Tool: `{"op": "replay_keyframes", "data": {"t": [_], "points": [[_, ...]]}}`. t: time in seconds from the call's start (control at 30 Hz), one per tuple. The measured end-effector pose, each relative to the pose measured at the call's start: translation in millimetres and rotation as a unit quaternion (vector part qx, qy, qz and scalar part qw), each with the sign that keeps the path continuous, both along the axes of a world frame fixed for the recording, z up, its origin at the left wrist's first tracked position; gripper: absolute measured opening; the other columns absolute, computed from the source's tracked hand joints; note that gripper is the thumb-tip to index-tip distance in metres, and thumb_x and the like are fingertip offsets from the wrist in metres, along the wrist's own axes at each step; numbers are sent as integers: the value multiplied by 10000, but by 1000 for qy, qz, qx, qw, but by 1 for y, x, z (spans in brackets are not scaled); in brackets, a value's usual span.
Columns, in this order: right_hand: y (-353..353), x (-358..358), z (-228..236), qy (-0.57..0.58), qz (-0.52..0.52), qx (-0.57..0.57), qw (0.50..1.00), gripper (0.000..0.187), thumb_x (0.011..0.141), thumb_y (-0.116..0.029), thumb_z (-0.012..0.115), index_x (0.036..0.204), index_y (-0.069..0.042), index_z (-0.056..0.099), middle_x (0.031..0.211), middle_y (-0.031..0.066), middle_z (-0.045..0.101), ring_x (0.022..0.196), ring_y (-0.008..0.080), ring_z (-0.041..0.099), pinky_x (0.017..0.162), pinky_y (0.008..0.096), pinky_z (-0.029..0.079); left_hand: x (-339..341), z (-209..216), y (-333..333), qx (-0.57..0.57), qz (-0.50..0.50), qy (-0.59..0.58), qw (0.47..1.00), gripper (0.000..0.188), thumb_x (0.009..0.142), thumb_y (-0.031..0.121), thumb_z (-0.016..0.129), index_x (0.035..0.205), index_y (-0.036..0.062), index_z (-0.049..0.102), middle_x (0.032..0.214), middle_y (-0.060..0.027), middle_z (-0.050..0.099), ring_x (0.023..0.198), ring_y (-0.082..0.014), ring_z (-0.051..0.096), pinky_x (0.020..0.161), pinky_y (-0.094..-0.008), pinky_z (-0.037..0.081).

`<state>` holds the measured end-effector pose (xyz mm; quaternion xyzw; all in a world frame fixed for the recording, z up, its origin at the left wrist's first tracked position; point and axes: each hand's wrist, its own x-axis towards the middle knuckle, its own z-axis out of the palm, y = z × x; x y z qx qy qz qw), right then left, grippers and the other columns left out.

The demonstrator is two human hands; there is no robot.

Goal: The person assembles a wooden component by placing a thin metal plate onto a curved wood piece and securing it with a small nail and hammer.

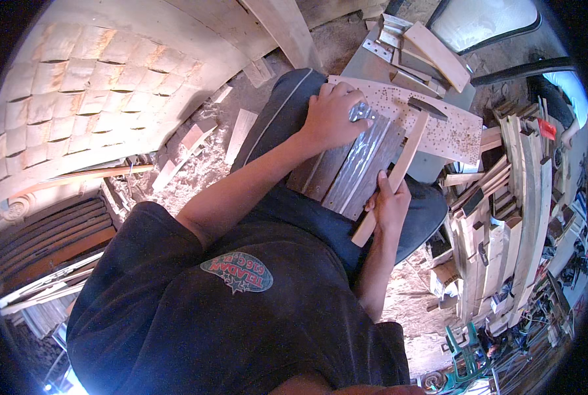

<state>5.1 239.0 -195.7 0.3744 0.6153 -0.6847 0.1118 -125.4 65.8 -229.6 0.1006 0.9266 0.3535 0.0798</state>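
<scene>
A hammer [409, 148] with a pale wooden handle and a dark metal head is in my right hand [391, 203]. My fingers and thumb wrap the lower handle, and its head lies over a pale board. On my lap rests a brown wooden panel [320, 172] of parallel slats, with a shiny clear strip [363, 148] along it. My left hand [335, 116] grips the panel's far end, fingers curled and thumb beside the strip. Whether a small item sits between those fingers is hidden. The pale board [462, 135] beyond the panel is strewn with small brown specks.
Wood offcuts [432, 56] are heaped beyond the pale board. Long planks [528, 210] are stacked at the right, near a green frame [466, 359]. A woven wooden panel [96, 85] leans at the left. Another person's hand [566, 136] shows at the far right.
</scene>
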Motion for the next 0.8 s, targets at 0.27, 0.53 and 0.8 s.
{"op": "replay_keyframes", "data": {"t": [0.27, 0.53, 0.8], "points": [[0, -2, 0, 0, 5, 16, 1000, 233, 965, -197, 672, 974, 18, 583, 602, 37, 519, 375, 141, 473, 354, 291, 393, -1, 1, 1, 3, -2, -10, 1000, 506, 734, 390, 806, 1158, 148, 673, 1211, -63, 581, 1208, -329, 486, 930, -567, 415], [-2, -2, 9, -7, 13, 83, 996, 300, 989, -286, 651, 972, 8, 593, 588, 46, 532, 376, 135, 483, 351, 288, 380, -3, 8, 2, 0, 4, -67, 998, 492, 747, 360, 798, 1183, 174, 665, 1213, -62, 577, 1230, -338, 471, 923, -602, 417], [-4, 34, 34, -3, 36, 207, 978, 334, 994, -335, 645, 1016, -2, 621, 649, 54, 573, 390, 114, 496, 355, 275, 380, -5, 12, 3, -17, 22, -93, 995, 476, 775, 404, 783, 1180, 195, 647, 1307, -95, 551, 1282, -383, 448, 957, -656, 413]]}}
